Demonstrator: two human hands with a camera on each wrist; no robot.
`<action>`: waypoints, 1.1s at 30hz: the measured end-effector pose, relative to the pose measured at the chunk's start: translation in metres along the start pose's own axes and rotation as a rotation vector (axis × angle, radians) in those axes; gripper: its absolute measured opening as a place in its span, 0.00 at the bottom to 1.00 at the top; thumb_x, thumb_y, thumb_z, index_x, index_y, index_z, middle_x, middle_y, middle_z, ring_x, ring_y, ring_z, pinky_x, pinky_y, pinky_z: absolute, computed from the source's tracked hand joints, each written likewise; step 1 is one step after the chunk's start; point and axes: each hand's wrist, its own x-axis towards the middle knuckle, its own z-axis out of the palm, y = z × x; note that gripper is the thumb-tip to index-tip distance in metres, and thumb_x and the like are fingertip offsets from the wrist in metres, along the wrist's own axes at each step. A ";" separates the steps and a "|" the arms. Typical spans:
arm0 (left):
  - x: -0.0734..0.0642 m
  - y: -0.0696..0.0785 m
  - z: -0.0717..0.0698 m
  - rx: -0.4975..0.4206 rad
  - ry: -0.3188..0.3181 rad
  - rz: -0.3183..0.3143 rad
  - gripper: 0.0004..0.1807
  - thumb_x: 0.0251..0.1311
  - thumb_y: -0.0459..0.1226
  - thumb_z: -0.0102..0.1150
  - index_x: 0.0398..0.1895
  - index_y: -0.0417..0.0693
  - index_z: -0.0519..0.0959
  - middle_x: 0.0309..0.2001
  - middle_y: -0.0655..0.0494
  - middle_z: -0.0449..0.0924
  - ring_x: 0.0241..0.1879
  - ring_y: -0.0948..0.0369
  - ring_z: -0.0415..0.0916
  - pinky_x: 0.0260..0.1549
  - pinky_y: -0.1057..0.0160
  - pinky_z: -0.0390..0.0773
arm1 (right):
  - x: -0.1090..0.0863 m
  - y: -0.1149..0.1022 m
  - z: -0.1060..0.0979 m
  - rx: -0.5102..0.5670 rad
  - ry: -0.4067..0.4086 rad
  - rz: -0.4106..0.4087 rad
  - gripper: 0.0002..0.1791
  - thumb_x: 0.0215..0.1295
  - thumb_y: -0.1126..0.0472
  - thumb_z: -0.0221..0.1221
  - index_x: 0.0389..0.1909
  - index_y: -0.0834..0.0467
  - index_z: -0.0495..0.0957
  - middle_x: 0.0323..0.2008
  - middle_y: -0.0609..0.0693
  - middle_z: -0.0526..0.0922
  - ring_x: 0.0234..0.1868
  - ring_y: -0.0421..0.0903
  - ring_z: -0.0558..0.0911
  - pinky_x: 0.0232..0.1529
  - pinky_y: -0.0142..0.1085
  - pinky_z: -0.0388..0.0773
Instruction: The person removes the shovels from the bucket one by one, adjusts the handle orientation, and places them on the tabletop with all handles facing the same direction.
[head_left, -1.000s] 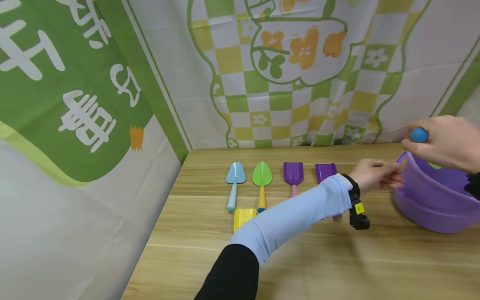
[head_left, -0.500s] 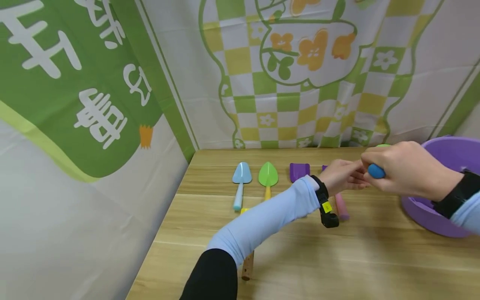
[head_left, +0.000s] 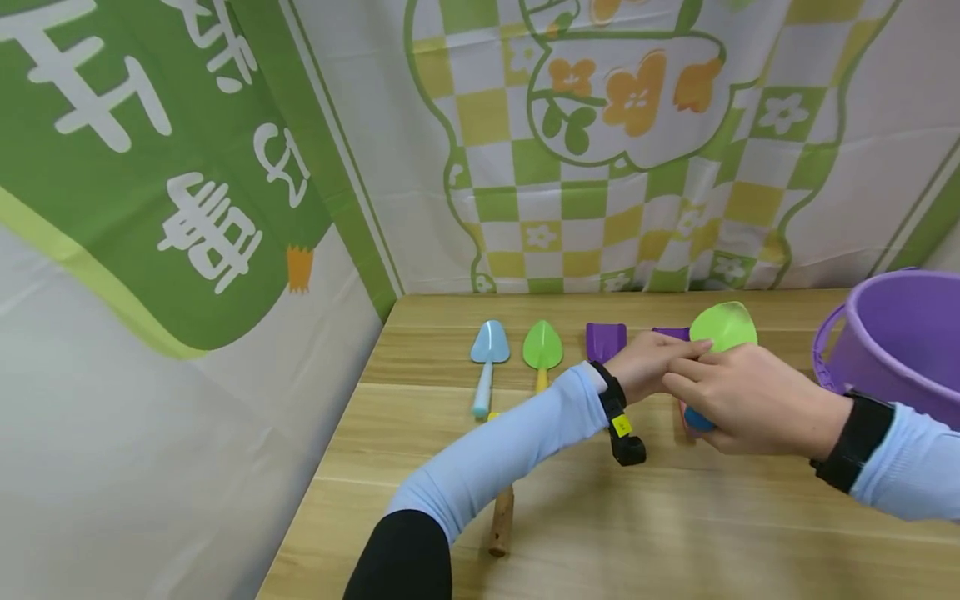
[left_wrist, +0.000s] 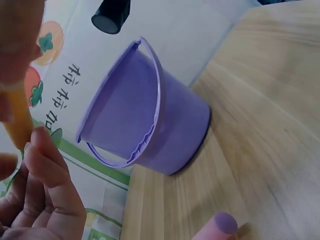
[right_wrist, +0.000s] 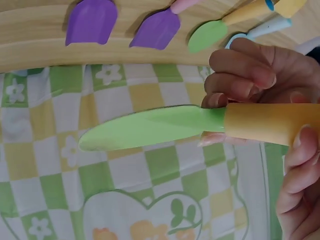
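Note:
My right hand point(head_left: 757, 400) grips the orange-yellow handle of a green trowel point(head_left: 723, 325), its blue end point(head_left: 699, 419) showing below the fingers. Close against it, my left hand point(head_left: 645, 362) has its fingers at the trowel's neck. In the right wrist view, left fingertips point(right_wrist: 214, 100) lie above and below that neck, while the green blade point(right_wrist: 145, 129) points left. The left wrist view has the left hand point(left_wrist: 47, 190) beside a narrow green strip just under the handle point(left_wrist: 19, 117). Both hands are raised over the table, left of the purple bucket point(head_left: 858, 354).
Along the back lie a light-blue trowel point(head_left: 490, 343), another green trowel point(head_left: 542, 343) and two purple shovels point(head_left: 606, 340), one mostly covered by the hands. A yellow shovel with a wooden handle point(head_left: 501, 525) is partly under the left forearm. A printed cloth point(head_left: 600, 217) hangs behind the table point(head_left: 600, 533).
My right hand has carried the trowel left, away from above the bucket, and the green blade now shows. My left hand has moved left from the bucket's rim and meets the trowel.

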 end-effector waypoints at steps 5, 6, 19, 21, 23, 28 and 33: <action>-0.007 -0.004 -0.006 0.030 0.067 0.007 0.18 0.63 0.42 0.56 0.26 0.33 0.81 0.23 0.53 0.79 0.23 0.61 0.75 0.24 0.66 0.78 | 0.004 -0.006 0.011 -0.028 -0.010 -0.032 0.16 0.33 0.64 0.61 0.23 0.54 0.63 0.20 0.42 0.60 0.17 0.38 0.59 0.13 0.29 0.51; -0.008 -0.005 -0.008 0.034 0.083 0.012 0.18 0.63 0.42 0.56 0.28 0.33 0.81 0.23 0.53 0.79 0.23 0.61 0.75 0.24 0.66 0.77 | 0.005 -0.006 0.013 -0.033 -0.009 -0.035 0.16 0.33 0.64 0.61 0.23 0.54 0.63 0.20 0.43 0.60 0.17 0.39 0.59 0.12 0.29 0.51; -0.033 -0.020 -0.053 -0.053 0.261 0.082 0.12 0.65 0.36 0.53 0.27 0.37 0.78 0.23 0.52 0.75 0.22 0.63 0.73 0.23 0.72 0.76 | 0.005 -0.016 0.025 0.096 0.044 0.182 0.26 0.42 0.61 0.67 0.46 0.61 0.72 0.39 0.52 0.75 0.27 0.41 0.76 0.14 0.28 0.70; -0.039 -0.023 -0.062 -0.060 0.301 0.094 0.11 0.65 0.36 0.53 0.28 0.37 0.77 0.24 0.52 0.75 0.22 0.63 0.72 0.22 0.72 0.75 | 0.004 -0.020 0.027 0.288 0.056 0.362 0.16 0.49 0.65 0.62 0.41 0.59 0.73 0.33 0.48 0.76 0.23 0.39 0.75 0.14 0.28 0.70; -0.047 -0.028 -0.069 -0.071 0.334 0.103 0.12 0.65 0.37 0.52 0.30 0.36 0.77 0.24 0.52 0.74 0.23 0.63 0.72 0.23 0.72 0.75 | 0.003 -0.026 0.031 0.561 0.009 0.576 0.08 0.58 0.61 0.60 0.37 0.58 0.73 0.27 0.45 0.76 0.20 0.38 0.74 0.15 0.28 0.72; -0.064 -0.046 -0.078 -0.095 0.394 0.103 0.13 0.65 0.36 0.53 0.33 0.31 0.77 0.24 0.52 0.74 0.23 0.63 0.71 0.24 0.71 0.75 | 0.007 -0.044 0.052 1.286 -0.177 0.955 0.21 0.68 0.47 0.51 0.35 0.63 0.74 0.24 0.53 0.77 0.21 0.46 0.78 0.23 0.40 0.80; -0.079 -0.063 -0.079 -0.077 0.434 0.097 0.14 0.64 0.37 0.54 0.33 0.31 0.78 0.23 0.52 0.75 0.23 0.64 0.72 0.25 0.71 0.76 | 0.017 -0.063 0.071 1.603 -0.309 1.064 0.26 0.66 0.42 0.51 0.34 0.64 0.75 0.26 0.52 0.78 0.23 0.43 0.77 0.29 0.41 0.80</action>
